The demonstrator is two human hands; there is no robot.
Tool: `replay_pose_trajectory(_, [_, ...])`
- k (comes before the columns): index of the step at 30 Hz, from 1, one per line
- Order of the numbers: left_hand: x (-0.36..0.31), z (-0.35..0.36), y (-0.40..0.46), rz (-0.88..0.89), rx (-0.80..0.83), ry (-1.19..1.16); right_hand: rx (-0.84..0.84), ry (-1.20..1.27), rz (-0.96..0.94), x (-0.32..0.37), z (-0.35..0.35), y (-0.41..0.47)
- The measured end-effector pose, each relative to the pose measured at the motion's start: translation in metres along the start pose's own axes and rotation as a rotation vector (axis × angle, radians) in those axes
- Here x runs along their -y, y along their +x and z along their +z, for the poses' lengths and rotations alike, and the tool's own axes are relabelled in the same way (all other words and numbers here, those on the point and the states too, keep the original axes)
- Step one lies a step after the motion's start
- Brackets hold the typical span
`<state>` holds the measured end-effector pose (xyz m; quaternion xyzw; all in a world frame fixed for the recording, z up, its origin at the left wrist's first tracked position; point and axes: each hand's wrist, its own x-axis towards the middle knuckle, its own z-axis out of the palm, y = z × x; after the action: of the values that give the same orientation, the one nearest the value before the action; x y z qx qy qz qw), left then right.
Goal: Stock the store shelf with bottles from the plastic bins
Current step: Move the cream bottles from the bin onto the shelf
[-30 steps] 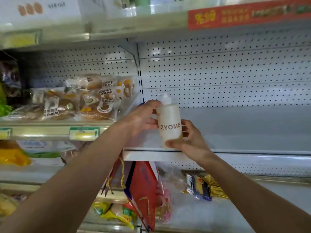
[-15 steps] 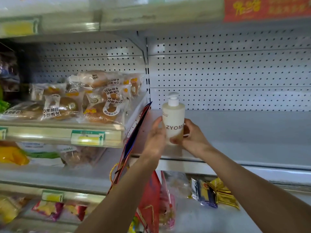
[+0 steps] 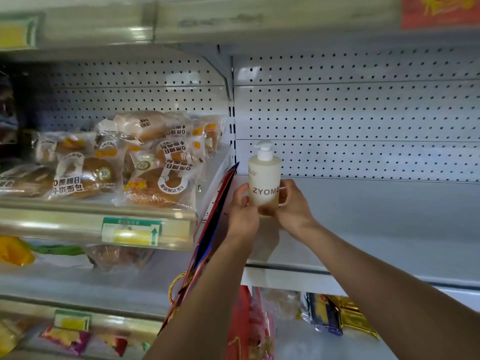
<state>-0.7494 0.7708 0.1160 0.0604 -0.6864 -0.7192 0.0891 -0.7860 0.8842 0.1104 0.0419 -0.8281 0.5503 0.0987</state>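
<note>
A pale pump bottle point(image 3: 264, 181) marked ZYOME stands upright near the back left corner of a grey shelf point(image 3: 376, 224). The left hand point(image 3: 242, 213) grips its base from 9 o'clock, the right hand point(image 3: 292, 206) from 3 o'clock. At 9 o'clock of the bottle, packaged bread point(image 3: 145, 165) fills the neighbouring shelf, with a red and blue bag point(image 3: 210, 229) between them.
</note>
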Motion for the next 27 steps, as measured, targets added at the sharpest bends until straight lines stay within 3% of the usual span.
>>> replay_pose_trajectory(6, [0.002, 0.004, 0.023, 0.125, -0.039, 0.012, -0.006, -0.032, -0.011, 0.000, 0.007, 0.017])
replay_pose_trajectory(12, [0.002, -0.001, 0.039, 0.174, 0.034, -0.103, 0.036, -0.094, -0.053, -0.003, 0.008, 0.027])
replay_pose_trajectory(27, [0.011, -0.007, 0.056, 0.211, 0.057, 0.163, 0.028, -0.137, -0.030, -0.003, 0.021, 0.036])
